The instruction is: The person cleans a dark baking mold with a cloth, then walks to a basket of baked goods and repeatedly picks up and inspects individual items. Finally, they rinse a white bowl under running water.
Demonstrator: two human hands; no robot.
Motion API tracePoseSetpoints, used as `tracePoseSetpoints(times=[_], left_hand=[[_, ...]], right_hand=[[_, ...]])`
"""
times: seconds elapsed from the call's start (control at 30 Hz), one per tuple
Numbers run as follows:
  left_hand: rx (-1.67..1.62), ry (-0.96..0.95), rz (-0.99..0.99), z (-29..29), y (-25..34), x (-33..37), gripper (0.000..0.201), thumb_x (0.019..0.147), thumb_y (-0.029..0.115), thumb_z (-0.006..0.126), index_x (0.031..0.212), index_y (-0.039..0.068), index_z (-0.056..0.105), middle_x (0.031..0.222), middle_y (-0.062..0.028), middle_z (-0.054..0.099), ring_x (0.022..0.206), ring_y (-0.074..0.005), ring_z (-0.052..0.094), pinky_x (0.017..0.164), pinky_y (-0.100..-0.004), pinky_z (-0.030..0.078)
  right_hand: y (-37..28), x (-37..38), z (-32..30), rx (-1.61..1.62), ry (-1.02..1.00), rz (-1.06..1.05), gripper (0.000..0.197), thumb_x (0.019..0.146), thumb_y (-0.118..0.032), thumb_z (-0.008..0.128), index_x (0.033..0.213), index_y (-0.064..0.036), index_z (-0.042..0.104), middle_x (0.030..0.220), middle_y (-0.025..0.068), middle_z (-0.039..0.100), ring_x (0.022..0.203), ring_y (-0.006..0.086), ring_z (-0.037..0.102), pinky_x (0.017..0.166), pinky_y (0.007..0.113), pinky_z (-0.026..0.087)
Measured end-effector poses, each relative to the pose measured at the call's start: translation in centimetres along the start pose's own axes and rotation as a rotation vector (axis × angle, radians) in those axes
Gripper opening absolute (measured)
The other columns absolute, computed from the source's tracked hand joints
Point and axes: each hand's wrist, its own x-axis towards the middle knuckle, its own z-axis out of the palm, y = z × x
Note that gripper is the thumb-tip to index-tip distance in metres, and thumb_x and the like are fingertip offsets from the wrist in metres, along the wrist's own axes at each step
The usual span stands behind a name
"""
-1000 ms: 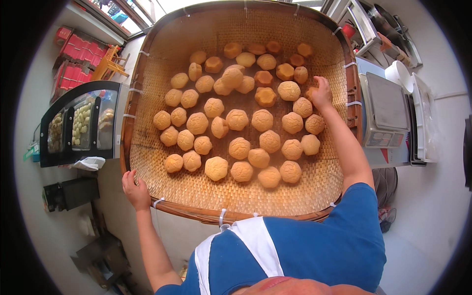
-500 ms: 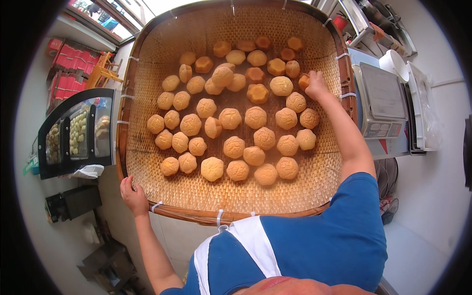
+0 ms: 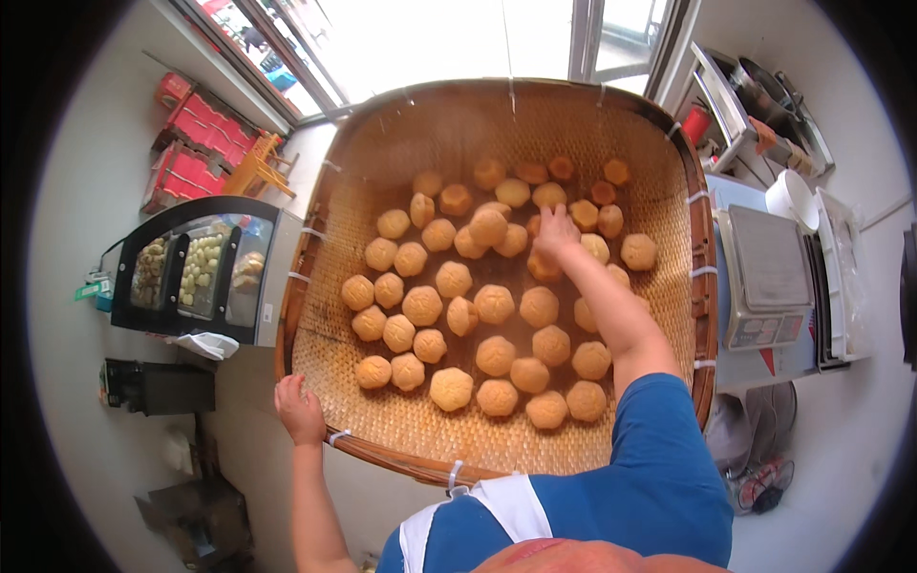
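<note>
A big woven bamboo tray (image 3: 611,449) with a raised rim stands in front of me. Round golden buns with crackled tops are spread across it, such as one bun (image 3: 451,390) near the front. Several lie with smooth, browner undersides up, among them a brown bun (image 3: 456,199) at the back. My right hand (image 3: 556,234) reaches in, its fingers closed round a bun that it mostly hides. Just below those fingers sits another brown bun (image 3: 543,267). At the tray's front left corner, my left hand (image 3: 301,411) is curled on the rim.
On the right are a scale (image 3: 764,263), a white tub (image 3: 792,201) and a white tray (image 3: 845,277). A curved display case (image 3: 196,267) with food inside stands left. Behind it are red boxes (image 3: 205,129) and a wooden stool (image 3: 256,172). Glass doors rise beyond the tray.
My right hand has let go of the bun at the right, which now sits crackled top up, and moved left to the brown buns. My view has shifted; the left hand stays at the rim.
</note>
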Motion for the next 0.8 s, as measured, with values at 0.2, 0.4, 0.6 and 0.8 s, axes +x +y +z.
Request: tracePoseSetpoints(times=[0.2, 0.4, 0.6, 0.8], left_hand=[[-0.033, 0.009, -0.014, 0.4, 2.0, 1.5, 0.027, 0.074, 0.003, 0.061, 0.102, 0.003, 0.061, 0.110, -0.0145, 0.057, 0.110, -0.0328, 0.052, 0.105, -0.0447, 0.033], [0.015, 0.074, 0.023, 0.3, 2.4, 0.8, 0.034, 0.074, 0.005, 0.062, 0.108, 0.005, 0.060, 0.115, -0.0128, 0.055, 0.112, -0.0306, 0.051, 0.106, -0.0503, 0.030], [-0.582, 0.026, 0.200, -3.2, 8.2, -1.5, 0.067, 0.076, 0.019, 0.075, 0.133, 0.007, 0.044, 0.138, -0.0120, 0.042, 0.127, -0.0265, 0.043, 0.107, -0.0482, 0.031], [-1.756, -0.230, 0.001, -7.8, 10.1, -5.5, 0.082, 0.083, 0.010, 0.073, 0.147, 0.008, 0.022, 0.144, -0.0114, 0.034, 0.133, -0.0237, 0.037, 0.108, -0.0364, 0.036]], right_hand=[[-0.1, -1.2, -2.0, 0.000, 0.067, 0.139, 0.065, 0.071, -0.021, 0.071, 0.127, -0.0064, 0.043, 0.131, 0.0190, 0.038, 0.120, 0.0379, 0.045, 0.098, 0.045, 0.042], [-2.4, -5.2, -4.6, 0.665, -0.029, -0.077, 0.055, 0.079, -0.028, 0.069, 0.124, -0.0022, 0.050, 0.118, 0.0161, 0.054, 0.109, 0.0264, 0.054, 0.093, 0.038, 0.046], [-15.6, -20.3, -9.4, 1.190, -0.619, -0.474, 0.039, 0.094, -0.022, 0.060, 0.125, -0.0003, 0.051, 0.110, 0.0075, 0.061, 0.098, 0.0137, 0.059, 0.087, 0.027, 0.048], [-24.8, -29.3, -7.2, 0.980, -0.512, -0.684, 0.054, 0.087, -0.031, 0.069, 0.125, 0.0027, 0.050, 0.111, 0.0160, 0.061, 0.095, 0.0229, 0.065, 0.080, 0.032, 0.053]])
